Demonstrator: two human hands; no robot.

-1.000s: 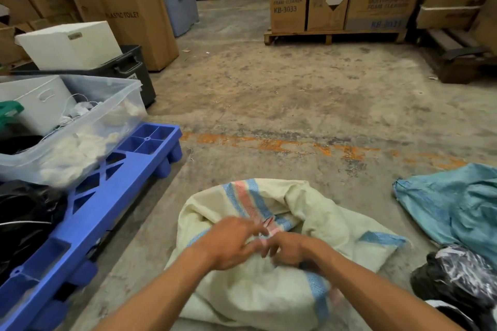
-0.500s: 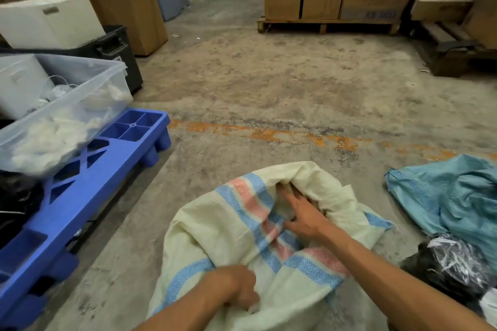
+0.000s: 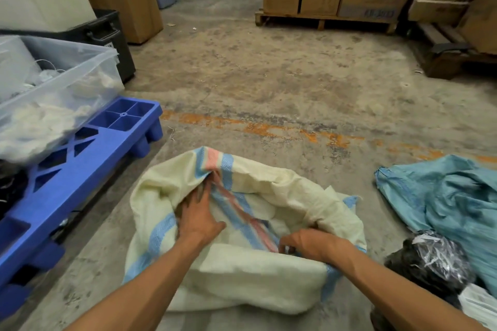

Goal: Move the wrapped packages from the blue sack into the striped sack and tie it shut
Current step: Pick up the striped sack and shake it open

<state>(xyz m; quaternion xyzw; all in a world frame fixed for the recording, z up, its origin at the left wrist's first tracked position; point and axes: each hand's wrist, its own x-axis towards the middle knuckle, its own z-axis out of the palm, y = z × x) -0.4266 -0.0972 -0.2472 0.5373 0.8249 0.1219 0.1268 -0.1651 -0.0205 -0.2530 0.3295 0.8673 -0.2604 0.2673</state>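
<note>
Striped sack (image 3: 242,271) at six o'clock, mouth spread. Left hand (image 3: 200,219) presses inside with straight fingers; right hand (image 3: 309,246) seemingly pinches the near rim. Blue sack (image 3: 441,196) at three o'clock. Slack fabric could slip, closing the mouth.

Your left hand (image 3: 200,216) was flat on the striped sack (image 3: 250,271), fingers reaching into the folds by its far rim, while your right hand (image 3: 309,244) pinched the near edge. The crumpled blue sack (image 3: 443,196) lay off to the right on the concrete floor (image 3: 269,75), a plastic-wrapped dark package (image 3: 430,263) just beside it.
</note>
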